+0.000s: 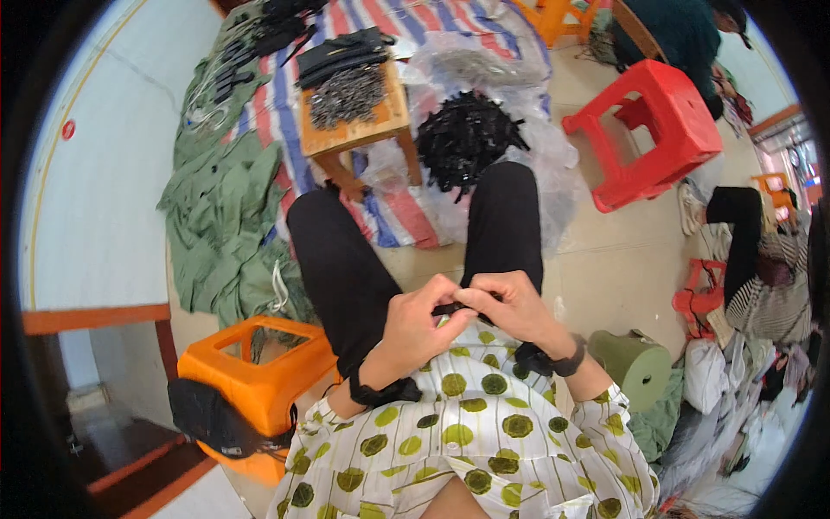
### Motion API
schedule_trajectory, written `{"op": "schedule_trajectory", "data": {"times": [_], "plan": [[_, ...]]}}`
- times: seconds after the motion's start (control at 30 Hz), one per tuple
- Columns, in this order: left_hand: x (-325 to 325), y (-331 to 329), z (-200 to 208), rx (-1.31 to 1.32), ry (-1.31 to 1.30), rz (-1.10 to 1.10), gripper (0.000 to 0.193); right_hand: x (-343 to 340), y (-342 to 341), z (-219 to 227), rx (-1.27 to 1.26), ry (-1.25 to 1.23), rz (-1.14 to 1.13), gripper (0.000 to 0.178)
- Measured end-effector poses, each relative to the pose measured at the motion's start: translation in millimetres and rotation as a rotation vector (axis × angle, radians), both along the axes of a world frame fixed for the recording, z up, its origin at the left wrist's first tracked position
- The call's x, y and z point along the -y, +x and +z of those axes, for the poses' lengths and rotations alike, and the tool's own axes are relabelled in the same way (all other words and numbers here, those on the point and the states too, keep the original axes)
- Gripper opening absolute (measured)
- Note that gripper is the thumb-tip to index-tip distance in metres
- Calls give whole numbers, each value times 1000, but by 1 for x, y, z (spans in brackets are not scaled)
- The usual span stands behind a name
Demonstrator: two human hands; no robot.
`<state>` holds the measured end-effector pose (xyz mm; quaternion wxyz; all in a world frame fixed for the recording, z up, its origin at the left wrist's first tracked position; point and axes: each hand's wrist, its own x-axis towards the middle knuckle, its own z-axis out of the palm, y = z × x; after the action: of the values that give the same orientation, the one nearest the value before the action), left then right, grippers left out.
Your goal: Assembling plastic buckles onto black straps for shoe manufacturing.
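Observation:
My left hand (pixel 420 322) and my right hand (pixel 508 304) meet above my lap. Their fingertips are pinched together on a small black strip (pixel 447 309), which is mostly covered by the fingers, so its exact shape cannot be made out. Beyond my knees lies a heap of black strips (pixel 467 138) on clear plastic sheeting. Left of that heap, a low wooden stool (pixel 386 128) bears a pile of small metal pieces (pixel 346 97) and folded dark cloth (pixel 344 57).
A striped sheet (pixel 413 221) covers the floor ahead, with green fabric (pixel 226 208) on its left. An orange stool (pixel 259 374) with a black bag (pixel 210 417) stands at my left. On the right are a red stool (pixel 683 112), a green roll (pixel 629 368) and other people (pixel 661 35).

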<state>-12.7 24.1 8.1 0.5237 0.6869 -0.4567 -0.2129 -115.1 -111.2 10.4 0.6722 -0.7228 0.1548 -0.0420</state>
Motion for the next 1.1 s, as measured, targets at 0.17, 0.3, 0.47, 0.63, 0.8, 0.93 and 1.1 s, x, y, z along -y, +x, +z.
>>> {"op": "schedule_trajectory", "data": {"times": [0.17,0.3,0.47,0.63,0.8,0.93,1.1], "plan": [[-6,3,7,-221,104,-27,22,-4,-4,-2,1,169,-29,32],[0,1,2,-25,65,-32,21,4,-8,-2,-77,35,-17,32],[-18,23,-14,-26,155,158,10,83,-41,-48,346,-211,-314,33],[-17,14,2,-302,117,58,14,65,-31,13,-41,80,-299,32],[-11,6,1,-57,79,-61,23,5,2,11,-119,-175,262,28],[-1,-4,-1,-142,-86,-118,26,3,-23,8,-191,62,108,32],[3,-9,8,-400,-178,-208,22,3,-41,7,-126,231,64,24]]}}
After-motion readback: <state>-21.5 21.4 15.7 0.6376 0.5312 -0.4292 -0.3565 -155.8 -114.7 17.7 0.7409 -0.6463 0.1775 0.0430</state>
